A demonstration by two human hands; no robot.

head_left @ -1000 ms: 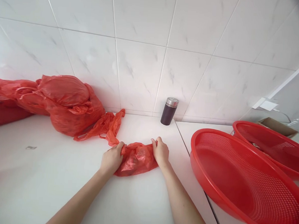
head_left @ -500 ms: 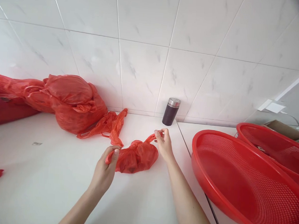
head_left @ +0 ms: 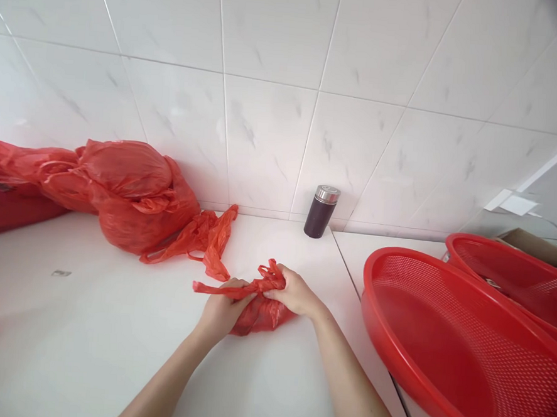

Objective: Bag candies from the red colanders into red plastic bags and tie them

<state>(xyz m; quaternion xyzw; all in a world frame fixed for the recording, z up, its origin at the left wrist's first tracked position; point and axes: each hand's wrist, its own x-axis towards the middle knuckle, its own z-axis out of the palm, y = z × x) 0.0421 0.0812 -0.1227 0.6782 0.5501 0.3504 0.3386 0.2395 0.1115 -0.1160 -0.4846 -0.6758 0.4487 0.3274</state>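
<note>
Hands (head_left: 296, 291) have moved together, apparently both pinching the gathered red bag (head_left: 262, 319).

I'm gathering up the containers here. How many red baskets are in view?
2. The nearer red basket is at the right; the farther red basket is behind it, partly hidden. Any nested beneath them would not show.

No legible text. Small scrap (head_left: 61, 273) on white table (head_left: 110, 336): greyish marks, too small to read. Dark bottle (head_left: 319, 218), silver lid (head_left: 328, 193): faint mark on top, undecipherable. Pale patch (head_left: 492, 283) in far red basket (head_left: 465, 241): unreadable.
</note>
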